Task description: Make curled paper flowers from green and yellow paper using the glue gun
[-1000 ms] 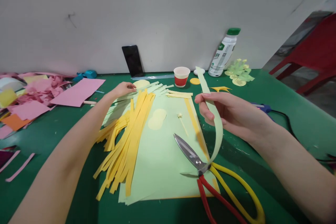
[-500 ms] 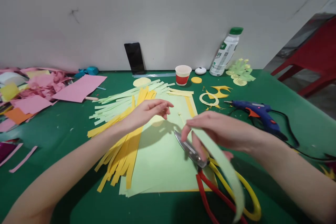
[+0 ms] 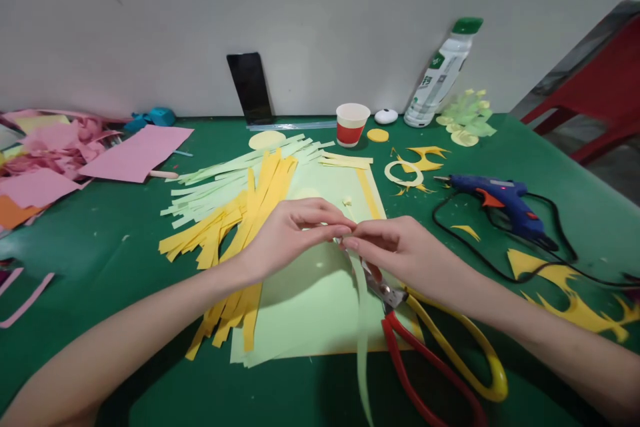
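Observation:
My left hand (image 3: pixel 305 230) and my right hand (image 3: pixel 393 243) meet fingertip to fingertip over the pale green paper sheets (image 3: pixel 305 320). Both pinch the upper end of a light green paper strip (image 3: pixel 361 320), whose long tail hangs down toward me. Beneath my right hand lie scissors (image 3: pixel 393 297) with one red and one yellow handle; my fingers partly cover the blades. To the left, yellow paper strips (image 3: pixel 250 307) are fanned over the sheets, with light green strips (image 3: pixel 200 200) behind them. A tiny pale flower-like piece (image 3: pixel 347 201) rests just beyond my fingers.
A blue glue gun (image 3: pixel 505 203) with a black cord lies at right, near yellow paper scraps (image 3: pixel 565 287). Along the wall stand a phone (image 3: pixel 250 88), a red-and-white paper cup (image 3: pixel 352 125), a bottle (image 3: pixel 443 73) and a paper plant (image 3: pixel 467 117). Pink paper (image 3: pixel 137 153) is piled at left.
My hands were apart, the strip dangling from my right hand alone. They have come together, and my left fingertips now grip the strip's end as well. The view has shifted slightly.

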